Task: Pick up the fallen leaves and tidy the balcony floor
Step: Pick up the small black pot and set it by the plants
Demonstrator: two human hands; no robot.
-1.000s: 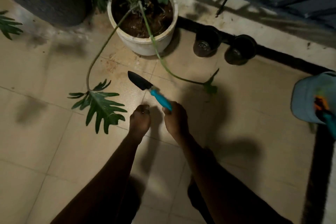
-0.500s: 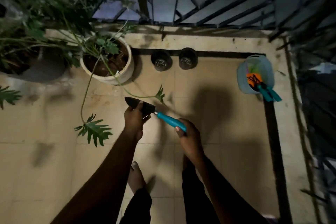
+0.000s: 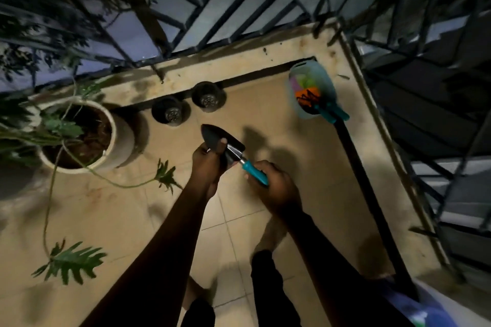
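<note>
Now the person is upright, no longer crouched as a second ago. Right hand point(image 3: 279, 188) is clenched on the blue handle of the trowel point(image 3: 212, 134), and left hand point(image 3: 208, 164) has newly wrapped over its blade, centre frame. Fallen leaves aren't discernible, maybe pinned on the blade. Likely headed for the tub point(image 3: 325, 82), upper right.

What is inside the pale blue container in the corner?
In the container lie an orange-and-black item and tools with teal handles sticking over its rim. Blur hides their type, and they cover the bottom.
</note>
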